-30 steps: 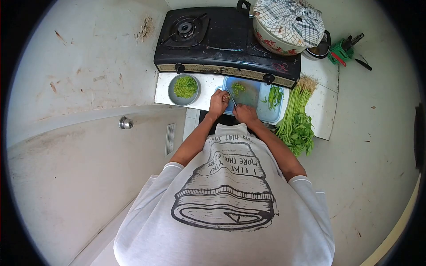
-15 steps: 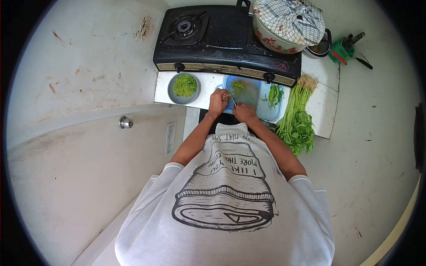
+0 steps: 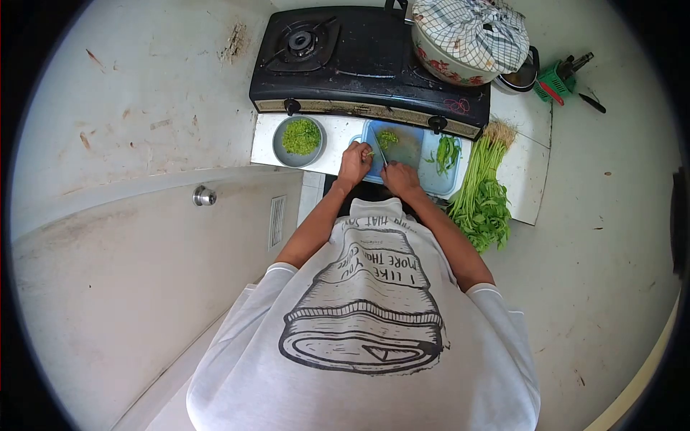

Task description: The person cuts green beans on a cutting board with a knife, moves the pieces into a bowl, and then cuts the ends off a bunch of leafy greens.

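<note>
Right hand gripped the knife, blade down on the blue cutting board. Left hand pinched a thin green stem at the board's left edge. Head view vs a second earlier: both hands sat slightly higher, otherwise unchanged; chopping looked ongoing. Chopped greens lay on the board, more in the grey bowl to the left, uncut bunch to the right.

both arms stretched forward, elbows bent a bit | left hand curled, fingers pinched down – knuckles up | right hand closed in a grip – just beside the left, wrists near each other
</note>
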Motion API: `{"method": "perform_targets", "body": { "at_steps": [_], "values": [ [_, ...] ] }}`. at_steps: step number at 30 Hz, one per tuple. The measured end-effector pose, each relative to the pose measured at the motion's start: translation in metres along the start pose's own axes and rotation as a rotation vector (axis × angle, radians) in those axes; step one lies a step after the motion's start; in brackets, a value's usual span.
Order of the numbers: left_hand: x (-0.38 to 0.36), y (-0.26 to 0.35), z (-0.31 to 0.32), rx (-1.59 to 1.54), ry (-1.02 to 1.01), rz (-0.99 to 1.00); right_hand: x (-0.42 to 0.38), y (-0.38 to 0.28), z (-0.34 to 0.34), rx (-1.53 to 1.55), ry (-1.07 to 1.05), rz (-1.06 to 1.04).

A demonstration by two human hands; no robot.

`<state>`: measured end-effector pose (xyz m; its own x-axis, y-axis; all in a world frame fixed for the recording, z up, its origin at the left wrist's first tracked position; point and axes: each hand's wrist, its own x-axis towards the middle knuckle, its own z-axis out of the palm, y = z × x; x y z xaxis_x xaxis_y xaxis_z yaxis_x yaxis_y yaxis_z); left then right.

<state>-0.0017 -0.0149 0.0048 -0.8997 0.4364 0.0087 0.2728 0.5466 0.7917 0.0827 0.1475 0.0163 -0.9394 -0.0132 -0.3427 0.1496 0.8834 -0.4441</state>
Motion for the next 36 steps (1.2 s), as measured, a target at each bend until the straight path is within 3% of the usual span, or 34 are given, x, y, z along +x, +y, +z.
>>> {"method": "perform_targets", "body": {
  "at_steps": [36],
  "values": [
    [0.001,0.002,0.002,0.005,0.06,-0.019,0.008,-0.01,0.001,0.005,-0.074,0.006]
  ]
}}
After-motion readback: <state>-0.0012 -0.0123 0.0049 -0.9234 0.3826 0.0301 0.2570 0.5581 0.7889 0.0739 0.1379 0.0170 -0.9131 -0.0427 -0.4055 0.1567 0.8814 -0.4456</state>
